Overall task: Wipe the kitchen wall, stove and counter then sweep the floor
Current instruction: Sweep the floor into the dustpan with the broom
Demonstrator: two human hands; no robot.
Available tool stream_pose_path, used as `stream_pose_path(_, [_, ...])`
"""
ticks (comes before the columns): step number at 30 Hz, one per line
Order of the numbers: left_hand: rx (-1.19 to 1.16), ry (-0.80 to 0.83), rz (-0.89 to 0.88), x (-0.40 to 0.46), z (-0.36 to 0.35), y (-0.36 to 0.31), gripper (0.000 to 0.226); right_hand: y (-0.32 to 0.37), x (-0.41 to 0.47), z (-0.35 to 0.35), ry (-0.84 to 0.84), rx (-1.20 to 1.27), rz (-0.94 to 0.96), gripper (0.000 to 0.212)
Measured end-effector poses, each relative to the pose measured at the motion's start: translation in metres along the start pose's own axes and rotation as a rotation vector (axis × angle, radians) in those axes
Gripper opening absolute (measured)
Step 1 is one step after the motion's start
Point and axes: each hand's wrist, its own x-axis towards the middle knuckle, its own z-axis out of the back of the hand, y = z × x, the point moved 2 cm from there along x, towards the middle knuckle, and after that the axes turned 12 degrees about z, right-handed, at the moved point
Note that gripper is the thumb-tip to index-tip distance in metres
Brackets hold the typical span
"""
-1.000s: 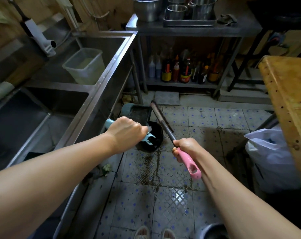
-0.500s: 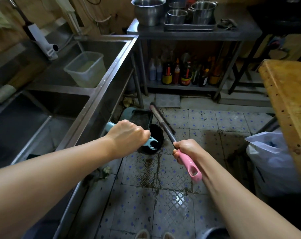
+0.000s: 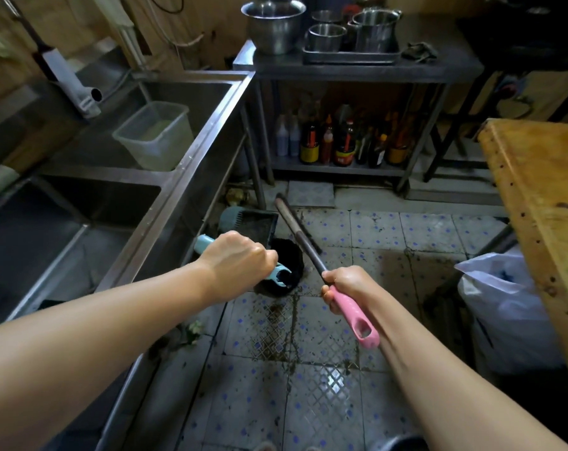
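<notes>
Pink-handled broom (image 3: 311,252): right hand (image 3: 347,288) is gripping it, fingers wrapped, much as a moment ago.
Dustpan (image 3: 250,226): resting on floor (image 3: 324,402) by sink unit's (image 3: 191,164) corner; left hand (image 3: 240,255) is clenching its teal handle, barely shifted.
Nearby: white bag (image 3: 503,310) is sitting under wooden table's (image 3: 542,196) edge.
</notes>
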Motion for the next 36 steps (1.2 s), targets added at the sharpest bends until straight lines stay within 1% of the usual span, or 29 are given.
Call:
stream_pose_path(1, [-0.024,-0.038,0.018,-0.002,0.0,0.005,0.013,-0.001,0.001,0.001,-0.003,0.012,-0.007,0.013])
stream_pose_path(2, [-0.072,-0.038,0.046,-0.005,0.0,0.009,0.011,-0.004,0.003,0.001,-0.017,0.022,-0.011,0.014])
stream_pose_path(3, [-0.099,-0.026,0.053,-0.006,0.0,0.012,0.014,-0.006,0.003,0.0,-0.026,0.023,-0.003,0.014])
stream_pose_path(5, [-0.055,0.131,0.034,-0.001,-0.002,0.008,0.024,-0.004,0.001,-0.002,-0.013,-0.004,0.009,0.015])
stream_pose_path(6, [-0.011,0.226,0.008,0.004,-0.008,0.001,0.023,0.0,0.001,-0.004,-0.013,-0.003,0.021,0.016])
stream_pose_path(8, [0.011,0.268,-0.03,0.012,-0.006,-0.011,0.021,0.001,0.005,-0.005,-0.033,0.023,0.016,0.018])
stream_pose_path(11, [-0.003,0.256,-0.001,0.016,-0.006,-0.015,0.018,0.0,0.004,-0.002,-0.01,0.015,-0.012,0.015])
stream_pose_path(12, [0.008,0.258,0.005,0.013,-0.001,-0.011,0.012,-0.002,0.003,0.0,-0.012,0.011,-0.012,0.013])
stream_pose_path(13, [0.025,0.208,0.001,0.011,0.001,-0.007,0.006,-0.002,0.002,0.001,-0.012,0.011,-0.008,0.013])
stream_pose_path(15, [0.007,0.112,0.016,0.01,0.008,-0.002,0.023,-0.006,0.003,0.002,-0.004,0.005,-0.007,0.014])
stream_pose_path(16, [-0.024,0.114,0.024,0.009,0.007,-0.001,0.023,-0.007,0.005,0.003,-0.005,-0.003,-0.012,0.015])
stream_pose_path(18, [-0.055,0.195,0.021,0.007,-0.002,-0.005,0.01,-0.009,0.004,0.004,-0.003,-0.016,-0.025,0.015])
stream_pose_path(19, [-0.018,0.187,0.023,0.01,0.0,-0.006,0.008,-0.008,0.004,0.005,0.003,-0.015,-0.023,0.014])
stream_pose_path(20, [-0.008,0.134,0.055,0.013,0.004,-0.005,0.01,-0.007,0.005,0.008,0.007,-0.012,-0.016,0.014])
stream_pose_path(21, [-0.007,0.12,0.091,0.013,0.008,-0.004,0.008,-0.008,0.005,0.009,0.0,0.011,-0.024,0.016])
stream_pose_path(22, [-0.016,0.183,0.111,0.011,0.008,-0.005,0.005,-0.008,0.003,0.01,0.0,0.028,-0.028,0.018])
stream_pose_path(24, [-0.01,0.201,0.141,0.012,0.004,-0.003,0.02,-0.006,0.004,0.012,0.007,0.06,-0.028,0.02])
stream_pose_path(26, [-0.003,0.225,0.157,0.015,0.009,0.001,0.024,-0.005,0.005,0.016,-0.005,0.057,-0.037,0.021])
stream_pose_path(29, [-0.032,0.215,0.191,0.019,0.019,0.006,0.024,0.0,0.005,0.025,-0.004,0.056,-0.058,0.02])
stream_pose_path(33, [-0.089,0.179,0.304,0.027,0.048,0.024,0.024,0.01,-0.001,0.038,-0.007,0.05,-0.07,0.019])
stream_pose_path(36, [-0.153,0.159,0.408,0.031,0.06,0.035,0.017,0.017,-0.002,0.046,-0.006,0.051,-0.087,0.015])
